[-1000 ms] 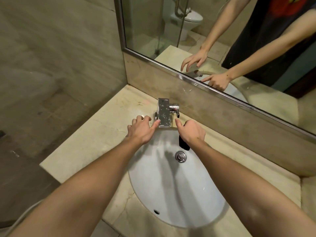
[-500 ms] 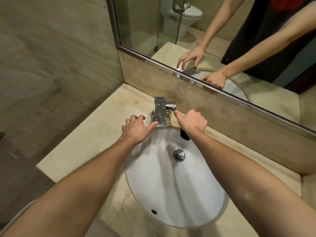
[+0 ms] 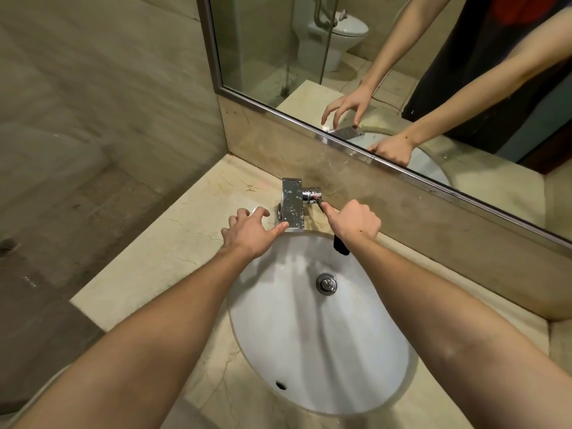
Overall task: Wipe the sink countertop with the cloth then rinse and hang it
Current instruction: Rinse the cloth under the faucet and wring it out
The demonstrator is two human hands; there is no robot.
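Observation:
A square chrome faucet [image 3: 292, 205] stands on the beige marble countertop [image 3: 173, 243] behind the white oval basin [image 3: 309, 342]. My left hand [image 3: 247, 230] rests on the counter with fingers spread, its thumb against the spout's front end. My right hand [image 3: 356, 221] is closed, with one fingertip touching the round chrome handle [image 3: 313, 195] on the faucet's right side. A small dark cloth [image 3: 340, 246] hangs from under that fist over the basin's back rim; most of it is hidden in the hand. No water shows at the spout.
A chrome drain plug [image 3: 326, 283] sits in the basin and an overflow hole [image 3: 280, 384] is near its front. A framed mirror [image 3: 278, 57] runs above the marble backsplash [image 3: 433, 230]. A tiled wall closes the left side.
My right hand has moved up from the basin's back rim to the faucet's handle, carrying the dark cloth. My left hand stays by the spout.

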